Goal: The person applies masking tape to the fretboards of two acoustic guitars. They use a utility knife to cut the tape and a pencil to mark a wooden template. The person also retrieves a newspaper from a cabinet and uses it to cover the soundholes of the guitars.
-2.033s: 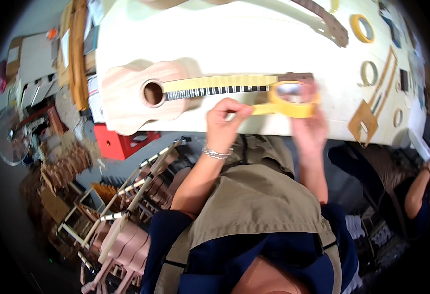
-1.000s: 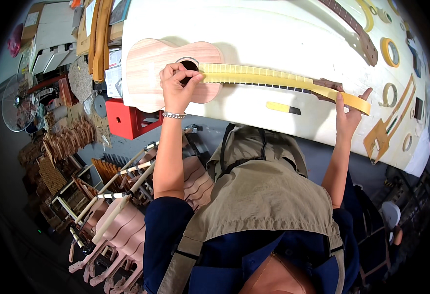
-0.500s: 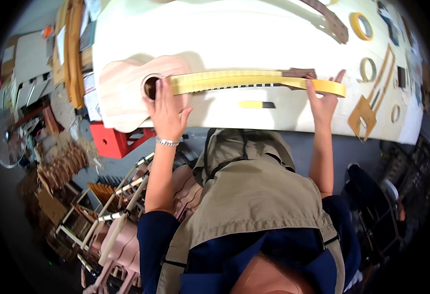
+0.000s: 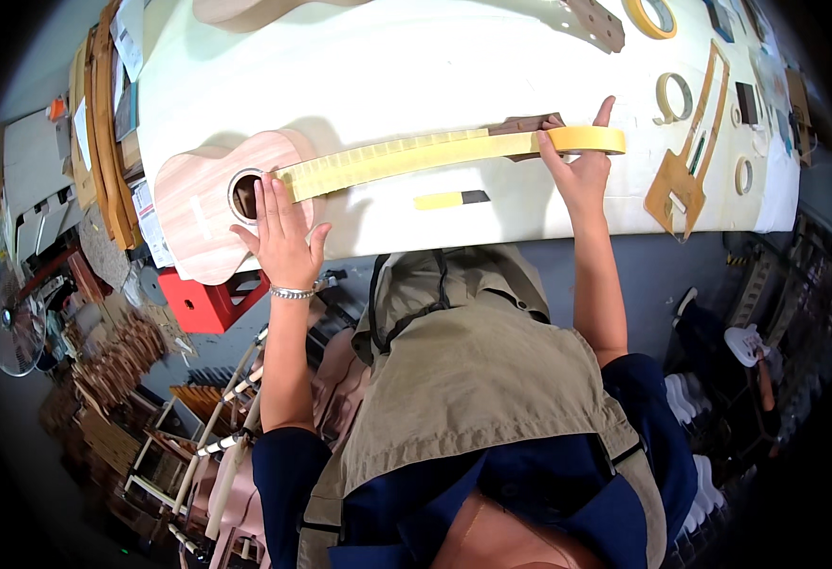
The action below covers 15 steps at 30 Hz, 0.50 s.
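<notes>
A pale wooden ukulele [image 4: 184, 175] lies on the white tabletop, its body at left and dark headstock [image 4: 520, 124] at right. Along its neck runs a strip of yellow masking tape [image 4: 388, 169], beside another yellow strip on the far side. My left hand [image 4: 285, 237] is flat with fingers spread, its fingertips pressing the tape's end beside the sound hole [image 4: 245, 194]. At the headstock, my right hand [image 4: 579, 175] grips the tape roll [image 4: 610, 140], index finger pointing outward. The tape stretches taut between both hands. A yellow-and-black cutter [image 4: 451, 200] lies just nearer than the neck.
On the table's right are a flat wooden template [image 4: 679, 194], tape rolls [image 4: 674, 97] and another roll [image 4: 650, 17]. A second instrument body [image 4: 255, 11] and headstock [image 4: 598, 24] lie at the far edge. A red stool [image 4: 198, 302] stands below left, near a rack of wooden bodies [image 4: 231, 484].
The view has shifted, so the bench appears further left. The taut strip now covers the neck's near side, where fret marks showed before. Both hands keep their places on the ukulele.
</notes>
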Each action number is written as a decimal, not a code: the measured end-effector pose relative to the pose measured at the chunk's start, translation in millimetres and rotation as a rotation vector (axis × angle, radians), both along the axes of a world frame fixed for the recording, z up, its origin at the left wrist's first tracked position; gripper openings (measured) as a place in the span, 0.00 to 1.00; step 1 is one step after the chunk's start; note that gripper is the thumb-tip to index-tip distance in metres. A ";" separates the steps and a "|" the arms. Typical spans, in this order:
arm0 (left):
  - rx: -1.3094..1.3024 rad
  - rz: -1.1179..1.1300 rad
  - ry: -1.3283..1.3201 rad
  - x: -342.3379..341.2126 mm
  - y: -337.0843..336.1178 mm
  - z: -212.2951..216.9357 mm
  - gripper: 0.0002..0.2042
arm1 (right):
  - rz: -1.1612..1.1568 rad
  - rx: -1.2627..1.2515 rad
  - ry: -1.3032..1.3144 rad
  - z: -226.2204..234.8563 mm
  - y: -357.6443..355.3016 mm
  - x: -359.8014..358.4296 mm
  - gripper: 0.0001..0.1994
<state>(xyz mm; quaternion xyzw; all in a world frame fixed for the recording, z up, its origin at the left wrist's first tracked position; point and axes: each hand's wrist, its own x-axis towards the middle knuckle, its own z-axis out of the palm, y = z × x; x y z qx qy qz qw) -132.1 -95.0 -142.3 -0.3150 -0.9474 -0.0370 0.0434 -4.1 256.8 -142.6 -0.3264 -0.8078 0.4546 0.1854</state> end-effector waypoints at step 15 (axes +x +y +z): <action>0.089 -0.080 -0.388 73.6 162.0 0.3 0.45 | 0.061 0.521 0.032 -30.0 -2.9 2.7 0.44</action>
